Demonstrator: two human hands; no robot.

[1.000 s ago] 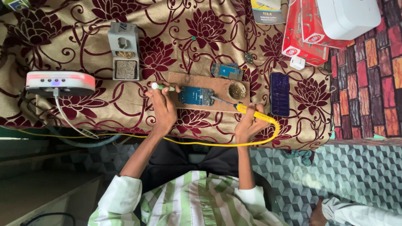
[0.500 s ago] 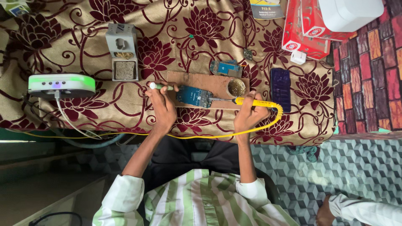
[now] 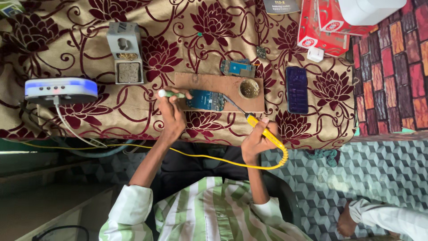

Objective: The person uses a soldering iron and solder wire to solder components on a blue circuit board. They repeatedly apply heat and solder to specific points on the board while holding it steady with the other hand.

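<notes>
My left hand (image 3: 171, 114) grips a slim green and white tool (image 3: 169, 93) and rests at the left end of a blue circuit board (image 3: 206, 99). That board lies on a wooden board (image 3: 214, 81). My right hand (image 3: 255, 139) holds a yellow soldering iron (image 3: 264, 129) at the table's near edge. Its thin metal tip slants up and left toward the right end of the circuit board. A coiled yellow cable (image 3: 209, 157) runs from the iron across my lap.
A small round tin (image 3: 248, 88) sits on the wooden board, with a second blue board (image 3: 238, 68) behind it. A dark phone (image 3: 297, 89) lies right, a grey iron stand (image 3: 125, 53) and a white blue-lit station (image 3: 60, 88) left. Red boxes (image 3: 318, 29) stand far right. Another person's foot (image 3: 347, 218) is bottom right.
My right hand has drawn back toward my body, and the iron now slants instead of lying level. The station's light has changed from pink through green to blue. My left hand stays put.
</notes>
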